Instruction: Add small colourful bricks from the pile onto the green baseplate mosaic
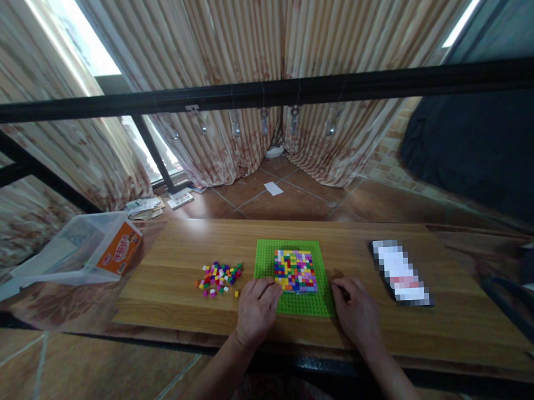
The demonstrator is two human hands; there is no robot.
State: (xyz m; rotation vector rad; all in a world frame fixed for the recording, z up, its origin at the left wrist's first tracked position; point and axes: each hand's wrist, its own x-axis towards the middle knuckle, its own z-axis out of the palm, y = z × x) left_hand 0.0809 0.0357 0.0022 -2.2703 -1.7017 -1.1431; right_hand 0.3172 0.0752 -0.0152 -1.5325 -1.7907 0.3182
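A green studded baseplate [264, 263] lies on the wooden table in front of me. On it sits a square patch of small multicoloured bricks [295, 270], packed side by side. My left hand [258, 308] rests over the baseplate's left part, its fingers closed together with the tips at the patch's lower left corner. Whatever those fingertips hold, if anything, is hidden. Beside the baseplate's right edge, my right hand [357, 311] lies on the table with curled fingers. I cannot make out anything in its grip. Left of the baseplate is a loose pile of small coloured bricks [219, 276].
On the wooden table [184, 240] a phone [400, 273] lies to the right. A clear plastic bin [79, 248] with an orange label stands off the left end. Beyond the table runs a dark metal bar [243, 95] before striped curtains [223, 41].
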